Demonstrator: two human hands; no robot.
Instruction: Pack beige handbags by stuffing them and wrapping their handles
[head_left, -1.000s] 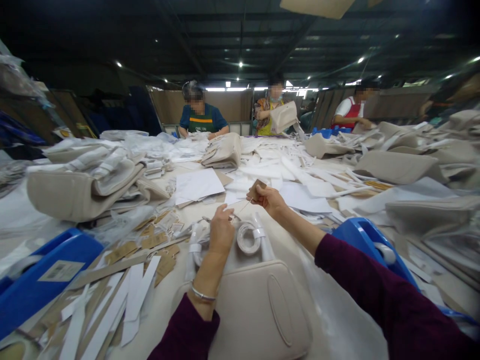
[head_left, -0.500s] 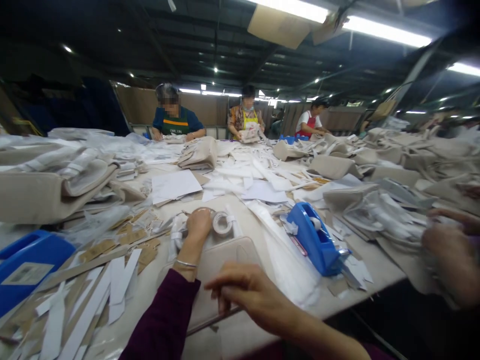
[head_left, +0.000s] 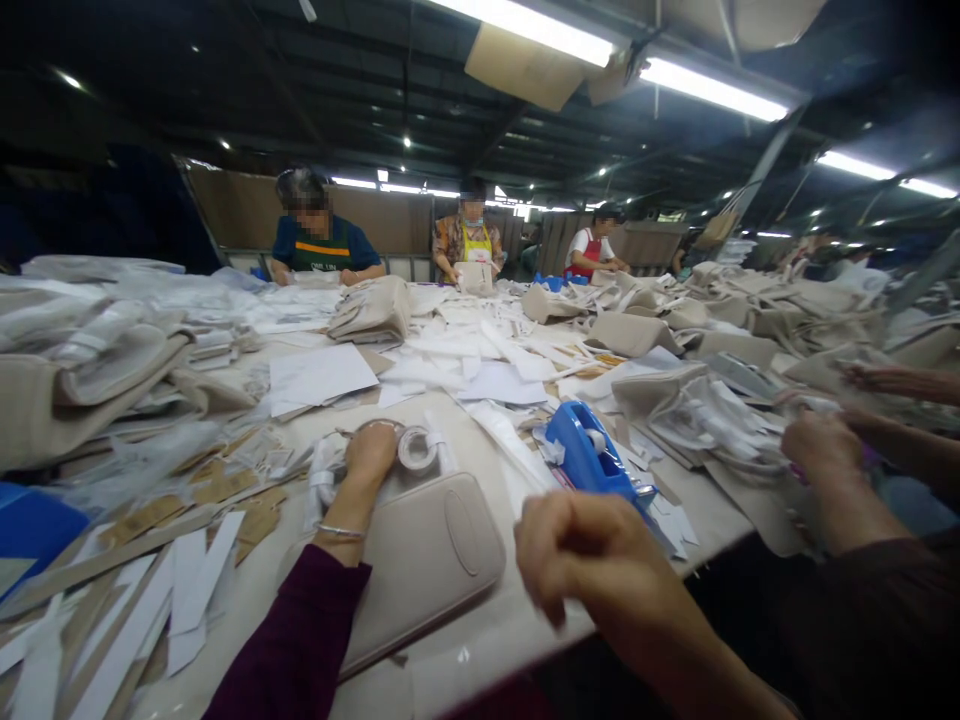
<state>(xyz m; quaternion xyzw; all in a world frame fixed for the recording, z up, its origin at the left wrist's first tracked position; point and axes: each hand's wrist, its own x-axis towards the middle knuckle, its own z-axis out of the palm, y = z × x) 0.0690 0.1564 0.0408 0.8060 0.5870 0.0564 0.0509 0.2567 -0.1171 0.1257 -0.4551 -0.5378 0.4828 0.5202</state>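
Observation:
My left hand [head_left: 369, 455] rests knuckles-up at the far end of a flat beige pouch [head_left: 431, 565], fingers curled under, right beside a white tape roll [head_left: 417, 447]. What the fingers hold is hidden. My right hand [head_left: 592, 555] hangs in the air near the table's front edge, just right of the pouch, with its fingers curled down in a loose fist. Its contents do not show. A blue tape dispenser [head_left: 586, 455] stands just beyond it.
Brown card tags [head_left: 225, 488] and white paper strips [head_left: 191, 590] litter the left, by a blue bin [head_left: 30, 520]. Beige bags [head_left: 90, 390] pile up left and right. A co-worker's hands [head_left: 825, 450] work on bags at my right. Three people sit at the far side.
The view swung right. My right hand left the brown tag's spot over the table and came back to the front edge. My left hand dropped onto the pouch's far end by the tape roll.

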